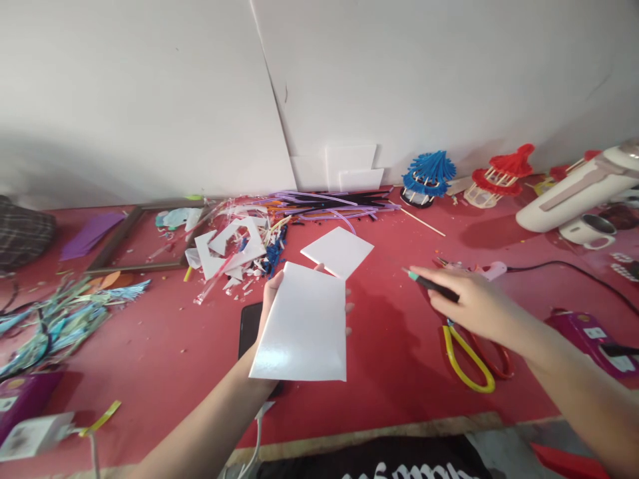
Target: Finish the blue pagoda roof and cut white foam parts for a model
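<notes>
My left hand (271,293) grips a white rectangular board (307,326) from beneath, with the thumb on its left edge and fingertips showing along the right edge. In my right hand (462,299) is a slim craft knife (434,287) with a black handle and a green collar, its tip pointing left, apart from the board. Just beyond the held board, a second white piece of board (339,251) lies flat on the red table (200,379). Under my right hand and wrist lie large scissors (466,359) with yellow and red handles, partly hidden.
Paper scraps (234,249) are heaped behind my left hand, near purple and black pipe cleaners (329,205). A phone (249,326) lies partly under the board. A blue-roofed model (428,178), a red-roofed model (502,176), a flask (574,189) and a corded glue gun (486,269) occupy the right.
</notes>
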Available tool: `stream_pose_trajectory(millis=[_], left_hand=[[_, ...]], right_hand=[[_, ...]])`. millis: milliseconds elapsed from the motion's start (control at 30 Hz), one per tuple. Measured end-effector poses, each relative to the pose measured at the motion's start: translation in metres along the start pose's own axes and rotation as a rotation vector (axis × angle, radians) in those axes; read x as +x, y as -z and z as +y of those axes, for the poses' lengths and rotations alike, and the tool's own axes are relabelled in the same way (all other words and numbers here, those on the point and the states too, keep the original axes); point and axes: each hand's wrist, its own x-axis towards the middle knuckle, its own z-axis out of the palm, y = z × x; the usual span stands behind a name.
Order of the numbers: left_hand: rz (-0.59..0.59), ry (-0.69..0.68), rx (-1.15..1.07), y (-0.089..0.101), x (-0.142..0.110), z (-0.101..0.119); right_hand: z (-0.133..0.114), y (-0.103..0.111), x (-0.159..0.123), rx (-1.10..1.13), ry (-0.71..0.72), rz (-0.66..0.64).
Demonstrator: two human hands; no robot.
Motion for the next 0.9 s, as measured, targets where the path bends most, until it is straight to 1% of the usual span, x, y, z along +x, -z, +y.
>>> stream_pose_trajectory(millis=[67, 133, 233, 333, 400, 433, 500, 533, 600, 633, 700, 767, 833, 900], left_hand=[[0.032, 0.025, -0.002, 0.005, 0.0, -0.001], [0.066, 0.036, -0.01, 0.009, -0.002, -0.003], [0.103, 0.029, -0.03, 0.01, -0.006, -0.009], [0.115, 0.022, -0.055, 0.009, -0.008, -0.014], [0.111, 0.016, -0.072, 0.009, -0.009, -0.016], [0.106, 0.013, -0.08, 0.009, -0.008, -0.016], [0.099, 0.015, -0.094, 0.011, -0.008, -0.015], [0.096, 0.022, -0.098, 0.012, -0.007, -0.015], [0.088, 0.04, -0.103, 0.013, -0.007, -0.015], [0.081, 0.046, -0.106, 0.012, -0.008, -0.016], [0.059, 0.043, -0.115, 0.009, -0.01, -0.018], [0.031, 0.032, -0.124, 0.005, -0.013, -0.02], [0.005, 0.04, -0.12, 0.001, -0.015, -0.021], [-0.016, 0.063, -0.11, 0.0, -0.017, -0.02]], right_hand=[[0.017, 0.008, 0.017, -0.13, -0.1, 0.071], [0.04, 0.016, 0.038, -0.196, -0.181, 0.107], [0.078, 0.023, 0.066, -0.258, -0.302, 0.117], [0.105, 0.02, 0.087, -0.276, -0.4, 0.092], [0.112, 0.013, 0.097, -0.279, -0.432, 0.094], [0.111, 0.009, 0.101, -0.279, -0.428, 0.108], [0.102, -0.001, 0.107, -0.276, -0.372, 0.163], [0.093, -0.006, 0.109, -0.27, -0.314, 0.197], [0.066, -0.018, 0.108, -0.238, -0.134, 0.236], [0.051, -0.024, 0.107, -0.209, -0.013, 0.221], [0.018, -0.039, 0.102, -0.14, 0.249, 0.139], [-0.009, -0.053, 0.098, -0.069, 0.426, 0.092], [-0.025, -0.062, 0.095, 0.004, 0.508, 0.089], [-0.028, -0.065, 0.096, 0.078, 0.498, 0.128]])
